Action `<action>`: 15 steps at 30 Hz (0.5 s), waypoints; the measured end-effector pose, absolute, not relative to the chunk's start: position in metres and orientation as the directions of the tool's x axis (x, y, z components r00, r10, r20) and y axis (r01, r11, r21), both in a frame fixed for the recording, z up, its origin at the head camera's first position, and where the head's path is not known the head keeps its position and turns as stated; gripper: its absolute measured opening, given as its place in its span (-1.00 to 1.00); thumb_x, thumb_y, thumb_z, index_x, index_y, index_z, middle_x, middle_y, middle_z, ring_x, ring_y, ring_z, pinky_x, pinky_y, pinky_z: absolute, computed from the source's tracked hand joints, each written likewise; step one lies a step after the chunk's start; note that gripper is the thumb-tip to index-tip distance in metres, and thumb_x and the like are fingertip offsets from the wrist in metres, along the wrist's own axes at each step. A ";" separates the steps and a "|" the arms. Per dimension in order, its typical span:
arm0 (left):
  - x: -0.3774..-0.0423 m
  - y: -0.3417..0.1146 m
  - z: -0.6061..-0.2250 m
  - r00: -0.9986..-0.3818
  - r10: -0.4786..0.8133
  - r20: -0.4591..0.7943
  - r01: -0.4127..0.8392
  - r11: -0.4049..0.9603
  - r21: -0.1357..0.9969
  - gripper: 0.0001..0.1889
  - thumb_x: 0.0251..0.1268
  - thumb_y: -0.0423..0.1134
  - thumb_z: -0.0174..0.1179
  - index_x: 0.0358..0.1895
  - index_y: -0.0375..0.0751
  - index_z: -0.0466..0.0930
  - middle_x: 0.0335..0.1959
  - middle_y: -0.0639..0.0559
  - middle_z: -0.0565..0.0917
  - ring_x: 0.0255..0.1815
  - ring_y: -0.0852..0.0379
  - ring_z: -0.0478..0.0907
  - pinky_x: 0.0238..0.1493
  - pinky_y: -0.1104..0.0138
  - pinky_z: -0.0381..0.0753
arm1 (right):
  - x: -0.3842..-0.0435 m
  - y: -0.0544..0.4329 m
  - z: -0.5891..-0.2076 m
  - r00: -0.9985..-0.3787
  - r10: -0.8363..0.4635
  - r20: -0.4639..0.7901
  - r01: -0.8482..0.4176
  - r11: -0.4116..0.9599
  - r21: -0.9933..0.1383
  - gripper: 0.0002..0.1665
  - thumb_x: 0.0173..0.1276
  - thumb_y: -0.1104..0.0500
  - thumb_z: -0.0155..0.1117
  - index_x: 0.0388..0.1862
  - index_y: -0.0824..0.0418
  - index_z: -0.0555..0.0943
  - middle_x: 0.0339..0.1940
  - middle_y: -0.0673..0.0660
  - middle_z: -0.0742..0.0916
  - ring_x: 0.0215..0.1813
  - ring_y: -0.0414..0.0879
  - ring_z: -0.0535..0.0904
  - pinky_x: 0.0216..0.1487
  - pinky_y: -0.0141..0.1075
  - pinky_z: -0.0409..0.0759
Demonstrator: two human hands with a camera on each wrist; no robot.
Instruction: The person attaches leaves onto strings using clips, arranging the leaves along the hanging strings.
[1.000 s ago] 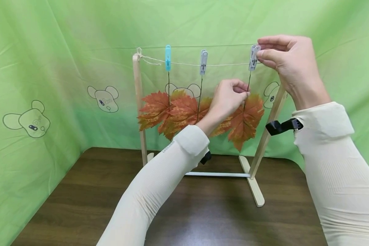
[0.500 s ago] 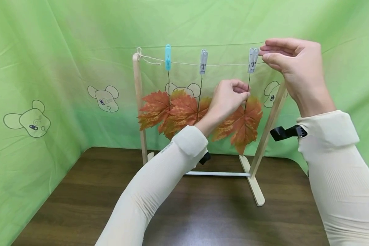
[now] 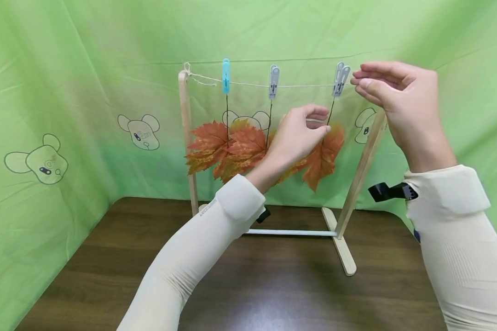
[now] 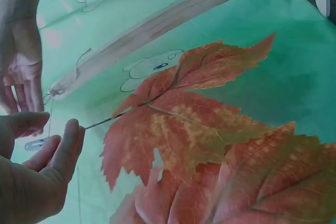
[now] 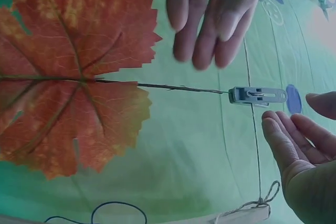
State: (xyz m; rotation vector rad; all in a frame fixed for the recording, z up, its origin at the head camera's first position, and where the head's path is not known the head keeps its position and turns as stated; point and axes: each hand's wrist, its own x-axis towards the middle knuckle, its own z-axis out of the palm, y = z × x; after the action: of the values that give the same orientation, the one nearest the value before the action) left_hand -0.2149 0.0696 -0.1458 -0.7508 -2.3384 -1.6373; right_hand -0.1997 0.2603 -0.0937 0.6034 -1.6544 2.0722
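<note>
An orange maple leaf [image 3: 324, 154] hangs by its dark stem [image 5: 181, 88] from the rightmost grey clothespin [image 3: 340, 80], which is clipped on the string [image 3: 300, 86]. My left hand [image 3: 300, 128] is beside that stem with fingers parted from the thumb; in the right wrist view its fingers are apart from the stem. My right hand [image 3: 403, 99] hovers just right of the clothespin, fingers loosely extended and holding nothing. Two more leaves hang to the left, one from a blue clothespin [image 3: 226, 77] and one from another grey clothespin [image 3: 274, 82]. My left forearm partly covers the leaves.
A wooden frame carries the string; its left post [image 3: 185, 110] and right post [image 3: 362, 177] stand on the brown table [image 3: 298, 280]. A white bar [image 3: 291, 232] joins the posts low down. A green printed cloth [image 3: 87, 59] hangs behind.
My right hand has let go of the rightmost clothespin and moved right and down. My left hand has released the stem and drawn slightly left. The rightmost leaf has swung left.
</note>
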 end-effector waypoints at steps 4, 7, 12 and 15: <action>-0.206 0.055 -0.154 -0.825 0.322 0.464 0.544 0.232 0.806 -0.64 0.52 -0.24 0.27 0.31 -0.09 0.63 0.24 0.04 0.72 0.14 0.22 0.71 0.10 0.54 0.63 | -0.195 0.261 -0.102 -0.803 0.045 0.594 -0.592 -0.173 -0.787 -0.68 0.30 0.48 0.46 0.04 0.46 0.74 -0.13 0.23 0.84 -0.04 -0.01 0.81 0.06 -0.30 0.71; -0.202 0.045 -0.162 -0.813 0.327 0.482 0.561 0.219 0.798 -0.67 0.56 -0.20 0.23 0.30 -0.08 0.63 0.22 0.04 0.73 0.17 0.21 0.69 0.17 0.53 0.60 | -0.189 0.262 -0.111 -0.784 0.033 0.620 -0.619 -0.115 -0.777 -0.68 0.33 0.44 0.44 0.07 0.46 0.73 -0.11 0.20 0.84 -0.03 -0.05 0.81 0.06 -0.32 0.71; -0.193 0.029 -0.178 -0.799 0.333 0.501 0.584 0.226 0.780 -0.67 0.61 -0.13 0.17 0.31 -0.07 0.63 0.21 0.08 0.74 0.20 0.28 0.67 0.26 0.48 0.59 | -0.178 0.263 -0.127 -0.743 0.037 0.669 -0.670 -0.033 -0.742 -0.68 0.37 0.42 0.41 0.09 0.48 0.72 -0.11 0.17 0.86 -0.06 -0.10 0.82 0.06 -0.40 0.73; -0.186 0.017 -0.188 -0.772 0.336 0.540 0.630 0.287 0.722 -0.66 0.63 -0.10 0.16 0.31 -0.09 0.64 0.21 0.08 0.74 0.18 0.28 0.67 0.25 0.39 0.63 | -0.172 0.265 -0.137 -0.723 0.047 0.689 -0.688 0.039 -0.725 -0.66 0.38 0.40 0.42 0.11 0.49 0.71 -0.11 0.11 0.87 -0.09 -0.16 0.81 0.04 -0.48 0.72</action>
State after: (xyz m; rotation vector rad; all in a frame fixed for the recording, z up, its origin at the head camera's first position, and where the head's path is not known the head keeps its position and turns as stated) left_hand -0.1860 0.0167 -0.1880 -0.8824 -2.2763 -1.4789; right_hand -0.1723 0.2650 -0.1369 0.6470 -1.7747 1.7399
